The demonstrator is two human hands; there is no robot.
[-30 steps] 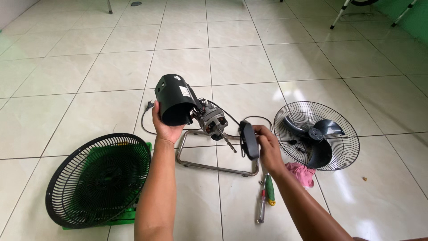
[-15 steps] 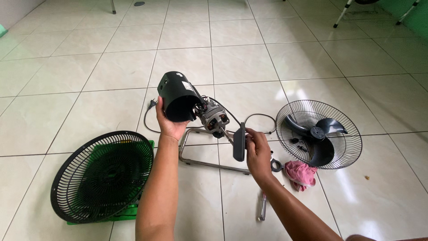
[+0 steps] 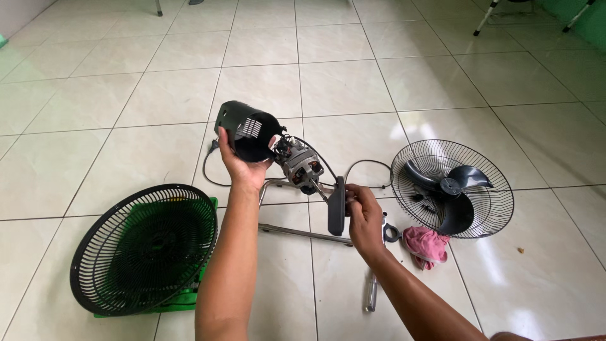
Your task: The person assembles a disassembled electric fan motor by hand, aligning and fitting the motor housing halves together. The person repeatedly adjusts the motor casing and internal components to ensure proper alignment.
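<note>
My left hand is gripping the black motor cover; my right hand is clasping the dark neck piece beside the motor.

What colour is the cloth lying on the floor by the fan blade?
Pink. The cloth lies on the tiled floor beside the grille holding the fan blade, clearest in the head view.

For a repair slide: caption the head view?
Left hand holds black motor cover; right hand grips dark panel above tiled floor.
</note>
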